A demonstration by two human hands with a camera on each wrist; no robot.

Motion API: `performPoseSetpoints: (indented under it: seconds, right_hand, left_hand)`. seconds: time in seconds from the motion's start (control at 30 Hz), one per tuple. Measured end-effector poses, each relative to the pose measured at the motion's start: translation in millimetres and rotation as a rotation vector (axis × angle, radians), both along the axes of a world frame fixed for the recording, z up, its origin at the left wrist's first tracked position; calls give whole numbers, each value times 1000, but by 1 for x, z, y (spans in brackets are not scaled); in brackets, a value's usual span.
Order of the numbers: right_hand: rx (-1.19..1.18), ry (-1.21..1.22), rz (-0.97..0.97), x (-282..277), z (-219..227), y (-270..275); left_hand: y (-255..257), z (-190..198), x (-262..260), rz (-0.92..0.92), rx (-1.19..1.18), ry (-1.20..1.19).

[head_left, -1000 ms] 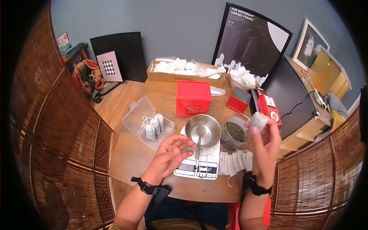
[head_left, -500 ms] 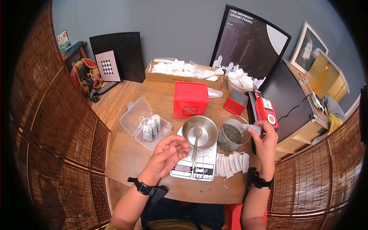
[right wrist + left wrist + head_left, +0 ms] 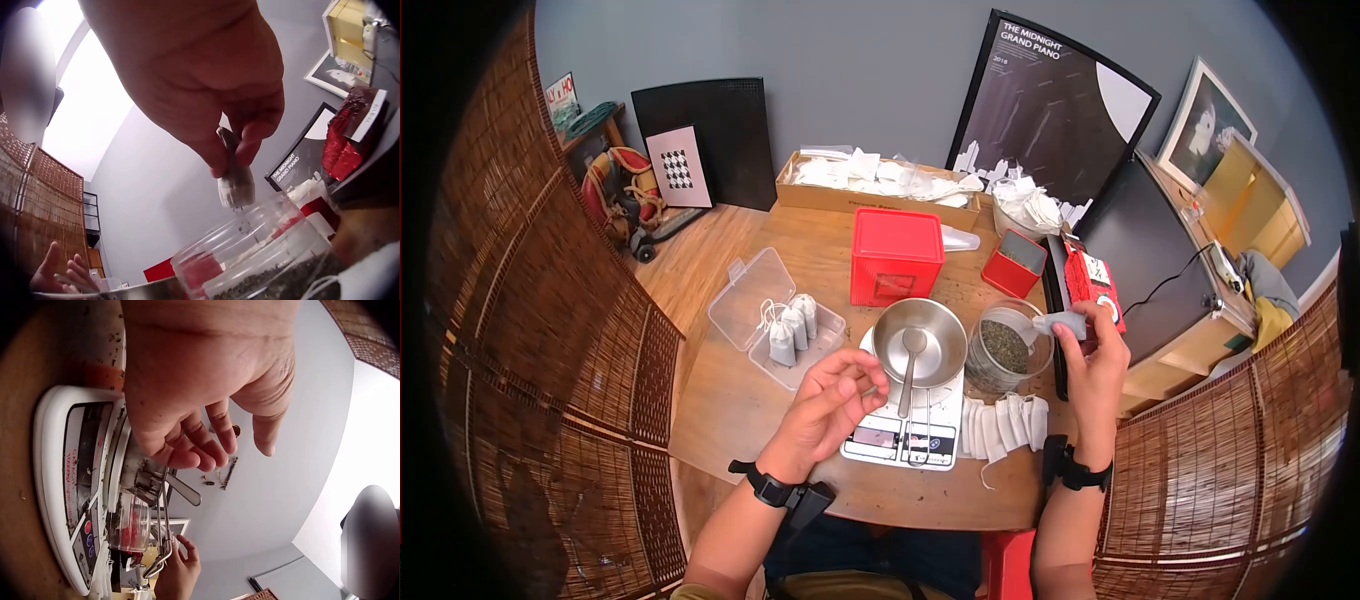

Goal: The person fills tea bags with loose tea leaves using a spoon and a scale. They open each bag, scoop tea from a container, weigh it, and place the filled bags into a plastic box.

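Note:
My right hand [image 3: 1098, 375] pinches a small filled tea bag [image 3: 237, 187] between thumb and fingers. The bag is tipped mouth-down over a clear jar [image 3: 187, 265] of dried tea leaves [image 3: 275, 281], and dark bits fall from it in the right wrist view. My left hand [image 3: 825, 410] hovers at the near left of a steel bowl [image 3: 889, 352], fingers loosely bent and holding nothing. A spoon [image 3: 908, 385] leans in the bowl, which stands on a white kitchen scale [image 3: 862, 458]. Tweezers [image 3: 165, 540] show beyond the scale in the left wrist view.
Flat white bags [image 3: 1005, 428] lie in a row right of the scale. A clear plastic box [image 3: 825, 350] at left holds several filled tea bags [image 3: 783, 345]. Behind stand a red tin [image 3: 897, 245], an open red tin [image 3: 1003, 275] and a carton [image 3: 850, 205] of white bags.
My right hand has lowered the tea bag and turned its mouth leftward over the jar. My left hand has drawn slightly left, its fingers still loose.

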State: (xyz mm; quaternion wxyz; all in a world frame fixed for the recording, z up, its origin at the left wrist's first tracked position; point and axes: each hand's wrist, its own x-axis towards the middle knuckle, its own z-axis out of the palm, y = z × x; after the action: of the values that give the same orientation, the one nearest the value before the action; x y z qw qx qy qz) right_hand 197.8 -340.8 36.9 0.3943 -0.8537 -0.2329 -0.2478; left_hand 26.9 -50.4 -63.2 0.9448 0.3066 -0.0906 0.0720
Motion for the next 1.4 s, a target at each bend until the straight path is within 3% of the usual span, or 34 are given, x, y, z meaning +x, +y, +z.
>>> performPoseSetpoints:
  seconds: [0.37,0.43,0.6,0.73,0.8,1.33,1.4]
  right_hand:
    - [-155,-48,180,16,-9,22]
    - [-196,1,175,17,-11,22]
    - [-219,-183,149,15,-12,21]
    - [-245,-120,130,6,-6,14]
    - [-228,-224,101,5,-6,11]
    - [-248,-127,98,-7,-3,0]
    - [-147,-103,90,-15,2,3]
  left_hand:
    - [0,1,0,5,-9,3]
    - [0,1,0,5,-8,1]
    - [-1,1,0,9,-6,4]
    - [-1,3,-1,10,-3,5]
    - [-1,3,-1,11,-3,4]
    - [0,0,0,4,-8,-3]
    - [-1,0,0,5,-7,-5]
